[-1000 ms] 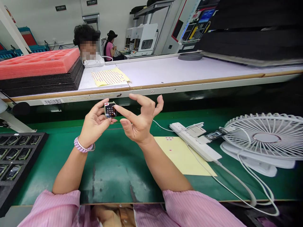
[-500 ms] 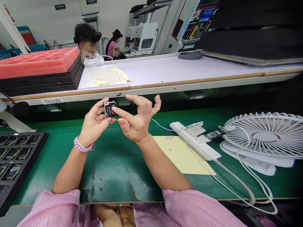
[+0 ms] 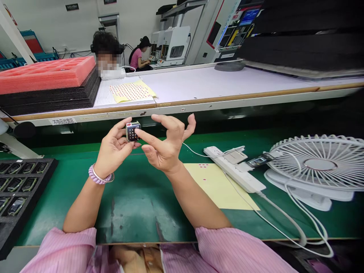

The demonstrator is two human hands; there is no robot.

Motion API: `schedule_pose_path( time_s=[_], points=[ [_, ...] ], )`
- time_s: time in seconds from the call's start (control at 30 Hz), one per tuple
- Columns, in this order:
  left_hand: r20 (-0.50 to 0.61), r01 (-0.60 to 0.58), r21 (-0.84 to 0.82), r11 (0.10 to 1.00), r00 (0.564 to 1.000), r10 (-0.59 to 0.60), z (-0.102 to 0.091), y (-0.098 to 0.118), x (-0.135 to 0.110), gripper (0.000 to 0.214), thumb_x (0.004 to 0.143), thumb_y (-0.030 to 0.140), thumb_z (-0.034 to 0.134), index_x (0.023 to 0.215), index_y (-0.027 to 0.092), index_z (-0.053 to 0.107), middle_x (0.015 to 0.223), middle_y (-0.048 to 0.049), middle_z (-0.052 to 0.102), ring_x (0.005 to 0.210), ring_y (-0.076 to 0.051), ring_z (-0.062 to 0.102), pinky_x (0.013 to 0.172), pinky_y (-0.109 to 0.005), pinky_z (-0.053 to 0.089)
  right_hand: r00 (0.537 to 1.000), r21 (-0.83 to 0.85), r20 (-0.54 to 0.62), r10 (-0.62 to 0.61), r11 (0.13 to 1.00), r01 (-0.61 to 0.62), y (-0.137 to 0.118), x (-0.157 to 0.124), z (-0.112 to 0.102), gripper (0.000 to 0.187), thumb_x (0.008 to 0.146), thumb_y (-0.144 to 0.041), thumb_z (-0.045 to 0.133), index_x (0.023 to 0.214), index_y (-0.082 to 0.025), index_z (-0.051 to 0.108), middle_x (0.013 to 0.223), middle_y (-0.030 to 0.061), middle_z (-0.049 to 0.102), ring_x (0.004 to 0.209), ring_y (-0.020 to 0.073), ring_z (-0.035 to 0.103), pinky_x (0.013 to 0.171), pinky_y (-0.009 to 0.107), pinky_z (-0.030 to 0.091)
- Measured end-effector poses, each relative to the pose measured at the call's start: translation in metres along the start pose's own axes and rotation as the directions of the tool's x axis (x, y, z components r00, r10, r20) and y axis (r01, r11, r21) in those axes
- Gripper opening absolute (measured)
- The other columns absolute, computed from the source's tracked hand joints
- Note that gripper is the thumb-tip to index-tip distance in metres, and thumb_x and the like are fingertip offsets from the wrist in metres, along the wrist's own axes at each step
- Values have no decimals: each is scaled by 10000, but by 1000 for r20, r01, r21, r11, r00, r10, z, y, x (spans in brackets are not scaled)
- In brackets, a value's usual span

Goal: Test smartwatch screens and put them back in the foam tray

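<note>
My left hand grips a small square smartwatch body by its edges, above the green bench. Its lit dark screen faces me and shows rows of small light marks like a keypad, with a red-and-white sticker at the top left corner. The index fingertip of my right hand lies on the screen or just over it; contact is hard to tell. The other fingers of that hand are spread and hold nothing. A purple coil band circles my left wrist.
At the left lies a black foam tray with several watch bodies. To the right are a yellow sheet, a white power strip with cables, and a white fan. Red foam tops the shelf; two people sit beyond.
The screen's picture has changed from a grid of small coloured dots to keypad-like rows. Both hands have shifted very slightly right. The people behind have moved a little.
</note>
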State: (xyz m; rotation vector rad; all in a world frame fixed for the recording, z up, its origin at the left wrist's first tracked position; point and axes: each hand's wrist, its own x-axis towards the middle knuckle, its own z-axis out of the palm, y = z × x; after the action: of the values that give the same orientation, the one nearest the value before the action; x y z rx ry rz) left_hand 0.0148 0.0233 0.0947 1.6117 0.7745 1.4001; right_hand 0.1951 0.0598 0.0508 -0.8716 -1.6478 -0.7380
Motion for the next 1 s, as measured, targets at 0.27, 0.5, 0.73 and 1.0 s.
schedule_pose_path(
  time_s=[0.27, 0.5, 0.73, 1.0],
  points=[
    [-15, 17, -35, 999, 1000, -17, 1, -2, 0, 683, 825, 186, 800, 1455, 178, 538, 1186, -73, 753, 848, -130, 777, 863, -234, 683, 962, 291, 4, 275, 920, -264, -3, 10, -9, 478, 1069, -560, 429, 1119, -305, 831, 1338, 92, 626, 1220, 315, 624, 1244, 656, 222],
    [11, 5, -54, 999, 1000, -4, 2, -6, 2, 668, 822, 213, 844, 1426, 180, 560, 1168, -79, 760, 947, -168, 785, 910, -270, 685, 601, 658, 716, 356, -54, -751, -9, 23, -3, 418, 887, -466, 737, 1221, -217, 703, 1126, 68, 730, 773, 151, 661, 740, 329, 601],
    [22, 10, -42, 999, 1000, -10, 5, -11, 3, 629, 834, 257, 835, 1409, 186, 593, 1237, -97, 754, 932, -160, 773, 908, -287, 685, 580, 670, 733, 356, -226, -707, -20, 25, -2, 393, 771, -399, 856, 1076, -214, 690, 1054, 31, 742, 817, 151, 680, 699, 281, 627],
    [38, -10, -33, 999, 999, 11, 7, -13, 3, 589, 858, 232, 803, 1411, 186, 606, 1231, -94, 751, 973, -159, 762, 914, -270, 675, 603, 694, 700, 382, -164, -701, -21, 26, -4, 354, 787, -432, 864, 1003, -221, 680, 977, 19, 736, 792, 152, 670, 672, 275, 626]
  ],
)
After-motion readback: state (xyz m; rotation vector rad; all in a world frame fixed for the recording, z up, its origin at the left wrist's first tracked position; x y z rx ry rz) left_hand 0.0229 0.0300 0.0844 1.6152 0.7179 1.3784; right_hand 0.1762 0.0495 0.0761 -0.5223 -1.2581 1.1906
